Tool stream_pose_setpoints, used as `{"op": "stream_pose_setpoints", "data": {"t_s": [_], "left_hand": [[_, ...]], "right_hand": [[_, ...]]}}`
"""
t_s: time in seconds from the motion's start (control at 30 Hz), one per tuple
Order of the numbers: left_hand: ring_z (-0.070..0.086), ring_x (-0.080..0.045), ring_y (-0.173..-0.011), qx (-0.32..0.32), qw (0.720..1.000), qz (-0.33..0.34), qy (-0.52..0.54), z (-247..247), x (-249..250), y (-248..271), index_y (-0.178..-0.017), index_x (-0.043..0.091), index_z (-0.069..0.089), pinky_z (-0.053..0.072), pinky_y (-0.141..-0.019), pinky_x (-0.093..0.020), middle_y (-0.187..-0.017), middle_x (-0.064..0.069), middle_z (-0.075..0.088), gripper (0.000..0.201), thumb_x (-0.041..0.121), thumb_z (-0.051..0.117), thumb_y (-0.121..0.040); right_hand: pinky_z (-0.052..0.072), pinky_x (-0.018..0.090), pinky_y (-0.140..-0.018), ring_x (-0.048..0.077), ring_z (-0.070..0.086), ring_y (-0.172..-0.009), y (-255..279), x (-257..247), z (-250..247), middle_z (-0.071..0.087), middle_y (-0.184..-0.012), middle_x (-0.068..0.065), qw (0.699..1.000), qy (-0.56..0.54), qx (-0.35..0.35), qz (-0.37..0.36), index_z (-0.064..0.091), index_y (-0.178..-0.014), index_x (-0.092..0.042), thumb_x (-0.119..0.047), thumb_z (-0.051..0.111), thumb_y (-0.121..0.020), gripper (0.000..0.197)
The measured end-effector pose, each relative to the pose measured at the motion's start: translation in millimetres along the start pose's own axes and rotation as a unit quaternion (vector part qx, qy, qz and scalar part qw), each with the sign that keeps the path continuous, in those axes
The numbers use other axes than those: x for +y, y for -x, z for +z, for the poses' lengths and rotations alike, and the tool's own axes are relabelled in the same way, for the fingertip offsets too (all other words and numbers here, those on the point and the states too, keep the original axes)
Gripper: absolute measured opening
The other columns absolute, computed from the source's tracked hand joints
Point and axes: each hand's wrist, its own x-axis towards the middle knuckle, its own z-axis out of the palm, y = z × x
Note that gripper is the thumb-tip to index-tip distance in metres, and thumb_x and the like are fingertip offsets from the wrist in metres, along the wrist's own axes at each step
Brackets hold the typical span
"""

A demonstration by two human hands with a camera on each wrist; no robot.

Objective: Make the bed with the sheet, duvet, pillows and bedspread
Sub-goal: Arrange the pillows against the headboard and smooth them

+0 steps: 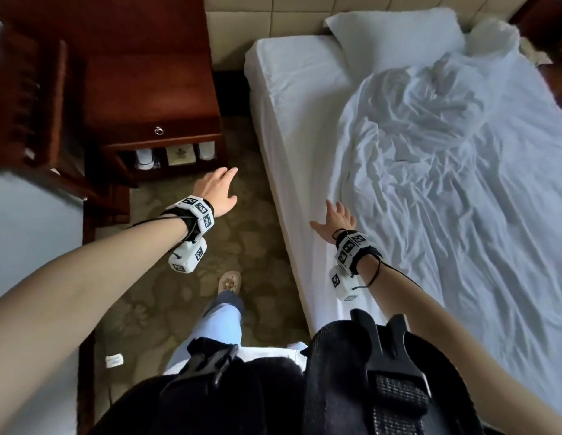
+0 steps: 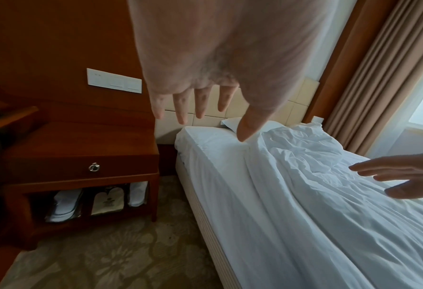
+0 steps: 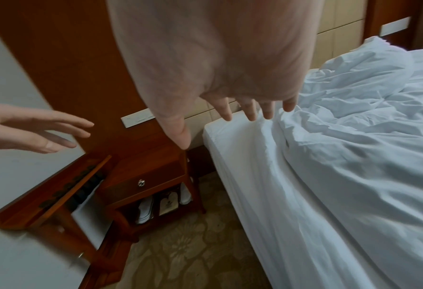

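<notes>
A white sheet covers the mattress. A rumpled white duvet lies bunched over the bed's middle and right. One white pillow rests at the headboard. My left hand hovers over the carpet beside the bed, fingers straight and spread, holding nothing; it shows the same way in the left wrist view. My right hand reaches out over the bed's near edge by the duvet's hem, fingers spread, empty; the right wrist view shows its fingertips just above the sheet. I cannot tell whether it touches the cloth.
A dark wooden nightstand with a drawer and slippers on its lower shelf stands left of the bed. A wooden rack is further left. Patterned carpet fills the aisle, where my foot stands. Curtains hang beyond the bed.
</notes>
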Motion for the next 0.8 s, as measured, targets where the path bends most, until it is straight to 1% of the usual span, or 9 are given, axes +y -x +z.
{"op": "stream_pose_setpoints", "data": {"t_s": [0.1, 0.23, 0.37, 0.5, 0.6, 0.67, 0.73, 0.8], "left_hand": [[0.037, -0.031, -0.134, -0.019, 0.999, 0.032, -0.015, -17.2, -7.2, -72.5, -0.148, 0.02, 0.026, 0.038, -0.105, -0.043, -0.153, -0.006, 0.03, 0.069, 0.03, 0.057, -0.088], [0.037, -0.033, -0.134, -0.048, 0.996, 0.069, -0.03, -34.3, -1.8, -146.0, -0.149, 0.019, 0.024, 0.038, -0.105, -0.045, -0.152, -0.007, 0.029, 0.069, 0.029, 0.056, -0.089], [0.037, -0.034, -0.133, -0.065, 0.992, 0.105, -0.029, -46.8, 22.8, -220.1, -0.148, 0.019, 0.025, 0.037, -0.107, -0.046, -0.152, -0.008, 0.03, 0.069, 0.027, 0.057, -0.088], [0.037, -0.033, -0.134, -0.055, 0.985, 0.149, -0.062, -63.6, 51.6, -291.6, -0.148, 0.017, 0.026, 0.035, -0.106, -0.045, -0.152, -0.008, 0.03, 0.067, 0.026, 0.056, -0.089], [0.038, -0.034, -0.133, -0.055, 0.982, 0.155, -0.088, -80.3, 68.4, -342.8, -0.146, 0.016, 0.028, 0.037, -0.106, -0.046, -0.15, -0.008, 0.032, 0.064, 0.026, 0.056, -0.089], [0.038, -0.033, -0.132, -0.065, 0.98, 0.155, -0.103, -92.4, 80.1, -374.8, -0.145, 0.016, 0.03, 0.037, -0.105, -0.046, -0.149, -0.008, 0.034, 0.062, 0.025, 0.056, -0.089], [0.039, -0.033, -0.131, -0.059, 0.98, 0.158, -0.108, -102.0, 90.0, -404.5, -0.144, 0.016, 0.031, 0.037, -0.105, -0.045, -0.148, -0.007, 0.035, 0.061, 0.023, 0.056, -0.088], [0.039, -0.033, -0.131, -0.062, 0.979, 0.163, -0.11, -107.4, 103.2, -432.8, -0.145, 0.018, 0.029, 0.036, -0.105, -0.045, -0.148, -0.007, 0.035, 0.064, 0.022, 0.056, -0.087]], "right_hand": [[0.014, 0.046, -0.117, 0.03, 0.011, -0.146, -46.7, -17.8, -26.9, 0.013, -0.157, 0.01, 0.999, -0.024, 0.002, 0.041, 0.012, -0.15, -0.018, -0.047, 0.049, -0.09, 0.076], [0.014, 0.046, -0.117, 0.029, 0.012, -0.145, -92.5, -29.4, -52.5, 0.012, -0.157, 0.01, 0.995, -0.062, 0.001, 0.076, 0.011, -0.15, -0.017, -0.046, 0.049, -0.091, 0.076], [0.015, 0.047, -0.118, 0.03, 0.013, -0.145, -143.8, -25.2, -76.2, 0.013, -0.157, 0.011, 0.992, -0.072, 0.003, 0.105, 0.011, -0.15, -0.017, -0.047, 0.05, -0.09, 0.077], [0.018, 0.046, -0.116, 0.03, 0.019, -0.143, -204.3, -14.3, -100.7, 0.018, -0.155, 0.01, 0.989, -0.083, 0.006, 0.122, 0.015, -0.149, -0.018, -0.048, 0.051, -0.089, 0.076], [0.02, 0.046, -0.116, 0.031, 0.019, -0.143, -254.5, -5.1, -126.6, 0.02, -0.154, 0.011, 0.985, -0.105, 0.008, 0.136, 0.017, -0.148, -0.017, -0.048, 0.052, -0.089, 0.076], [0.02, 0.046, -0.116, 0.031, 0.02, -0.142, -283.6, -0.4, -143.8, 0.022, -0.153, 0.011, 0.979, -0.144, 0.009, 0.143, 0.019, -0.147, -0.016, -0.047, 0.053, -0.089, 0.075], [0.019, 0.045, -0.116, 0.031, 0.019, -0.143, -307.0, 1.1, -157.7, 0.019, -0.154, 0.011, 0.974, -0.17, 0.017, 0.146, 0.018, -0.148, -0.016, -0.046, 0.053, -0.089, 0.075], [0.018, 0.045, -0.117, 0.031, 0.017, -0.144, -327.6, 5.3, -167.3, 0.017, -0.155, 0.011, 0.97, -0.191, 0.024, 0.151, 0.016, -0.149, -0.016, -0.045, 0.053, -0.09, 0.076]]}}
